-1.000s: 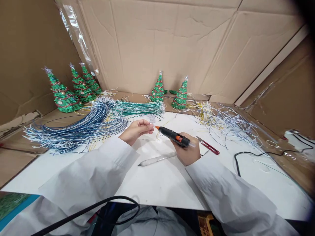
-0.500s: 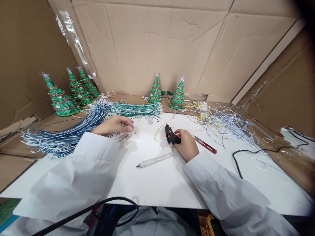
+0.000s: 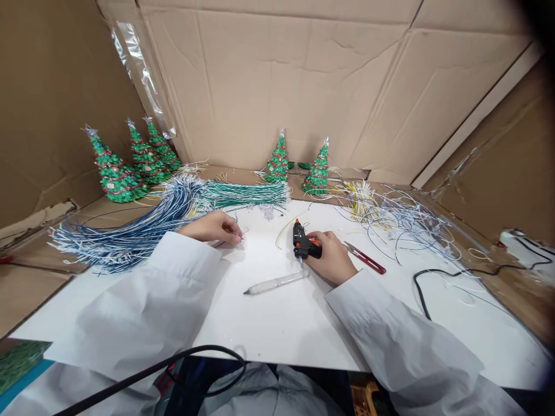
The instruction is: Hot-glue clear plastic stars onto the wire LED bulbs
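Note:
My right hand (image 3: 332, 255) is wrapped round the handle of a black glue gun (image 3: 300, 238) with an orange tip, which points away from me over the white board. A clear stick shows at the gun's rear. My left hand (image 3: 219, 228) is closed in a pinch low over the board, beside the blue and white wires. Something tiny and pinkish shows at its fingertips, too small to name. Between the hands and nearer to me lies a clear pen-like tool (image 3: 275, 283) with a dark tip. A thin yellow wire (image 3: 284, 231) rests left of the gun.
Blue and white wires (image 3: 130, 237) and a green bundle (image 3: 247, 194) lie left and behind. Small green Christmas trees (image 3: 318, 170) stand along the cardboard wall (image 3: 277, 81). Red-handled snips (image 3: 368, 261), tangled wires (image 3: 411, 216) and a black cable (image 3: 455, 271) are on the right.
My left hand has come down slightly and its fingers have closed into a pinch. The right hand still grips the glue gun in much the same place. The whole view has shifted a little.

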{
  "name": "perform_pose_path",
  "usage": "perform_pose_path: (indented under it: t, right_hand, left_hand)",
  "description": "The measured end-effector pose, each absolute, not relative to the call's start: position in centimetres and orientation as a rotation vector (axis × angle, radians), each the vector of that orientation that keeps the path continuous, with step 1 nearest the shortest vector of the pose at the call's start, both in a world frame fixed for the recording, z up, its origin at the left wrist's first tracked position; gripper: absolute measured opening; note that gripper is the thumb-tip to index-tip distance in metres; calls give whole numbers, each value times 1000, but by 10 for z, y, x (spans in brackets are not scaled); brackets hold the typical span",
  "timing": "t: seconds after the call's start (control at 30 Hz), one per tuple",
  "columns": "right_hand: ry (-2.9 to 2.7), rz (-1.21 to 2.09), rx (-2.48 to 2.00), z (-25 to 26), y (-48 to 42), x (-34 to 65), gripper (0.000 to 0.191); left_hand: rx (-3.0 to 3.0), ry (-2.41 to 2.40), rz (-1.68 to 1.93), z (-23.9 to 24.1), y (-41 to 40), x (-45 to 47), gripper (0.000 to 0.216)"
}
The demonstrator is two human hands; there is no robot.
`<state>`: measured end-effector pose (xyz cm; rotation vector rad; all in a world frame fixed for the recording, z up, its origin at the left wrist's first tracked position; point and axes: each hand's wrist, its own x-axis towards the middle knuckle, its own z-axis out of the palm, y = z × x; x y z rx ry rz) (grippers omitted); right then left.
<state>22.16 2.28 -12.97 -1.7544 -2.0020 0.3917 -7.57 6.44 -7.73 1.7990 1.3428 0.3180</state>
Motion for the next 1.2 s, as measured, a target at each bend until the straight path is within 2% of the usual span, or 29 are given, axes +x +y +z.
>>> perform_pose_path:
  t: [0.17,0.33,0.5,0.6,0.67,0.73,0.8,0.93,1.1,1.2]
  right_hand:
    - [-1962,454,-1612,-128,21,222,49]
    - [-1895,493,-1116,-116,12,213,47]
    - [-1833,1220,-642,-118,-1,193,64]
    - [-1678,1560,-565,-123,-1,187,51]
    - [-1572,1636,-599,-123,1,188,38]
    - [-1486,1629,-655,-121,4,193,26]
    - [-1398,1586,-681,-118,7,200,23]
    - [-1276,1429,-649,-105,13,215,26]
    - [-1245,1046,-684,-78,0,245,29]
    - [-1352,1103,-638,-63,-40,279,34]
  left_hand:
    - [1686,1164,521,-67,61,-71,24]
    - [1577,812,711,-69,42,-30,28]
    - [1356,567,743,-86,18,11,32]
    - [1271,568,823,-86,14,14,33]
    - [1268,610,902,-83,17,7,32]
    - [1260,652,981,-80,23,-3,29]
    - [1222,691,1060,-78,31,-14,26]
    - [1092,755,1253,-76,43,-32,21]
    - [1003,882,1371,-78,51,-46,23]
    - [1021,967,1331,-83,52,-46,23]
